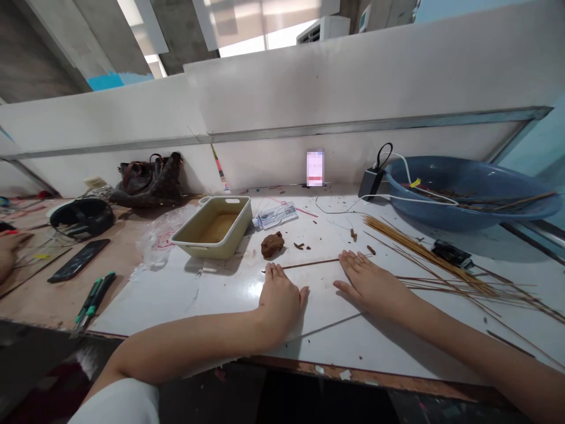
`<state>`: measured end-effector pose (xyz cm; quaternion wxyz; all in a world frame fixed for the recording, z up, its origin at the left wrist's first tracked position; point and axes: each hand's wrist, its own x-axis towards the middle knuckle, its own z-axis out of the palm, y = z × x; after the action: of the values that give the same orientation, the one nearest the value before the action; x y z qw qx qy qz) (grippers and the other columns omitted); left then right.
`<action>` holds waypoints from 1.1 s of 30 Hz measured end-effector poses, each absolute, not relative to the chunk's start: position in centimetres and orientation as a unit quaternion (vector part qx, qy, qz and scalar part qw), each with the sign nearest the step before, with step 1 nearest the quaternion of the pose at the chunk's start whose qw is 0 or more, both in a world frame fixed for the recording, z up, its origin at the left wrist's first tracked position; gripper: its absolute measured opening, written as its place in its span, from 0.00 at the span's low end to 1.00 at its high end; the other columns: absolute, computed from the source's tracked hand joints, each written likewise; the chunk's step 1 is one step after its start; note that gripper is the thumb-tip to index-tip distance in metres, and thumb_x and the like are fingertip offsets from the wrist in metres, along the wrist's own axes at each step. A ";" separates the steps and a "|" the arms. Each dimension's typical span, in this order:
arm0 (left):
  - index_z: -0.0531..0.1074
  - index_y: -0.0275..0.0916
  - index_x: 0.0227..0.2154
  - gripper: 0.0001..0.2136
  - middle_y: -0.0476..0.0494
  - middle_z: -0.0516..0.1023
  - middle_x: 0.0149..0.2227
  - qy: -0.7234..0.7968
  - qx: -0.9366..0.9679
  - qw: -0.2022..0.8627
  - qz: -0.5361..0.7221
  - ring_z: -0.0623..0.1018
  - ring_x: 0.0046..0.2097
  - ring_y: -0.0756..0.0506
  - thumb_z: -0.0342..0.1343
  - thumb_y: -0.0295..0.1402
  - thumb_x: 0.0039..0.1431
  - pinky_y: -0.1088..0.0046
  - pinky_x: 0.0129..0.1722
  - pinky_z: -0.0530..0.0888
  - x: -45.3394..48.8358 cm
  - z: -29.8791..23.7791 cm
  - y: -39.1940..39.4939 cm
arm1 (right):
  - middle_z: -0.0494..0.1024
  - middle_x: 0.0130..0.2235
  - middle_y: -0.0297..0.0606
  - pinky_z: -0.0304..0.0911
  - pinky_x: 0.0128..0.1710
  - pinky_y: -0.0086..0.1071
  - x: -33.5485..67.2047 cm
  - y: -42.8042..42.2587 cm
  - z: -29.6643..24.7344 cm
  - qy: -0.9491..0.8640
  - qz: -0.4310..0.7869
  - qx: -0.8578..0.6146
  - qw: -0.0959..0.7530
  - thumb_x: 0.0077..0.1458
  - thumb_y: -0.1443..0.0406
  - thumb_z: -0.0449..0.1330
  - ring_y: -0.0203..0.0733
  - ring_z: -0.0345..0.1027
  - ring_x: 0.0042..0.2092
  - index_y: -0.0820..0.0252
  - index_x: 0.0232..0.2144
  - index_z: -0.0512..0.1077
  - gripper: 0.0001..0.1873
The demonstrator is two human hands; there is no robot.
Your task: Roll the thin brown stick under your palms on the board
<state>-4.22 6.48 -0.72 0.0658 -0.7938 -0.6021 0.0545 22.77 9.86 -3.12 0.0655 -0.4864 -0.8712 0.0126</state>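
Note:
My left hand [281,291] lies flat on the white tabletop, its fingertips pressing down on the left end of a thin brown stick [311,263]. Palm down and fingers stretched, my right hand [368,280] rests on the right end of that same stick. Between the hands the stick runs bare along the surface. Just beyond my left fingers sits a brown lump of dough or clay [272,244]. Small brown crumbs [299,247] are scattered beside it. To the right of my right hand, a bundle of thin tan sticks [424,253] is spread out.
Behind my left hand stands a yellowish tub [212,229] of brownish liquid, with a clear bottle [276,217] beside it. A blue basin [468,194] is at the back right. Pliers [95,299] and a dark phone [79,260] lie left. Another person's hand [11,250] shows far left.

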 end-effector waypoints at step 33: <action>0.61 0.16 0.70 0.37 0.16 0.65 0.71 -0.464 -0.884 0.046 -0.016 0.65 0.74 0.30 0.36 0.49 0.78 0.52 0.75 0.56 -3.1 -0.9 5.5 | 0.65 0.71 0.62 0.57 0.73 0.56 20.4 8.4 -4.0 -0.914 -0.021 -0.384 0.126 0.76 0.45 0.47 0.61 0.61 0.73 0.72 0.75 0.57 0.42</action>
<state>-3.13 5.47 -0.88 0.0462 -0.8843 -0.4643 -0.0165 20.43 8.37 -3.98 0.1262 -0.3841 -0.9144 -0.0212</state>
